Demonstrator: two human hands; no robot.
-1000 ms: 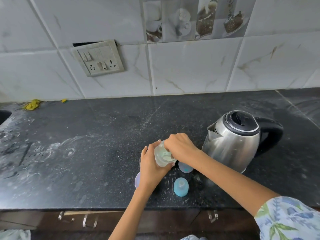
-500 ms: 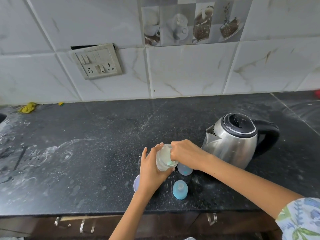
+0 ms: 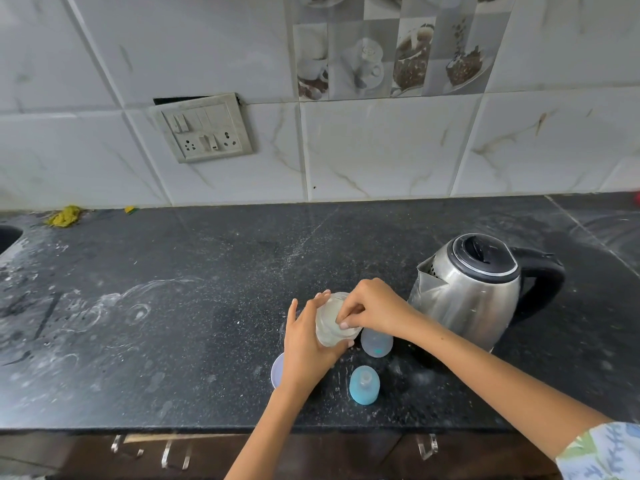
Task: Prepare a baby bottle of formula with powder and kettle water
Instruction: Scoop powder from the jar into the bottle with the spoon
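My left hand [image 3: 306,344] grips a small translucent powder jar [image 3: 331,325], tilted with its mouth toward the right, just above the counter. The fingers of my right hand [image 3: 372,311] are pinched together at the jar's mouth; what they pinch is hidden. Directly under my right hand stands the clear baby bottle [image 3: 376,344], open at the top. Its blue teat collar [image 3: 364,385] lies on the counter in front of it. The steel kettle [image 3: 471,299] with black lid and handle stands to the right, spout facing my hands.
A pale round lid [image 3: 277,370] lies half hidden under my left wrist. The black stone counter [image 3: 173,323] carries white powder smears at the left. A sink edge [image 3: 8,237] and a yellow rag [image 3: 64,216] are at the far left. A socket plate [image 3: 204,128] hangs on the tiled wall.
My right hand's fingers have moved deeper into the jar's mouth while the left hand keeps the jar tilted. My head has tipped slightly, shifting the view up.
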